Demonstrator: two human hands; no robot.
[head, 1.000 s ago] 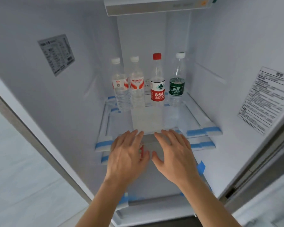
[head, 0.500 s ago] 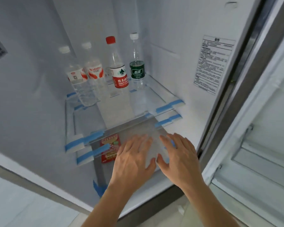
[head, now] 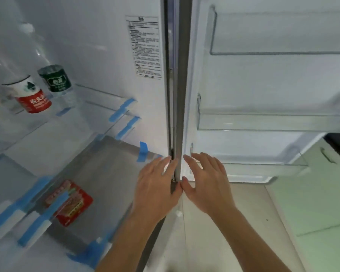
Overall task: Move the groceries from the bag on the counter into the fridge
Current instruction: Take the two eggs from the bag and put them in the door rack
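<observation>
Left of the fridge frame (head: 177, 95) lies the red packet (head: 71, 203), past my left hand (head: 157, 185) (spread, empty, like my right hand (head: 206, 183)).

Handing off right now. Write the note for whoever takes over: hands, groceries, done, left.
Left hand: open, empty, at the front right edge of the fridge.
Right hand: open, empty, beside it, before the open door.
Red packet lies flat on the grey lower shelf; red-label bottle and green-label bottle stand on the glass shelf above.
Done: those are in the fridge.
Left: the bag is out of view; check it for more.
</observation>
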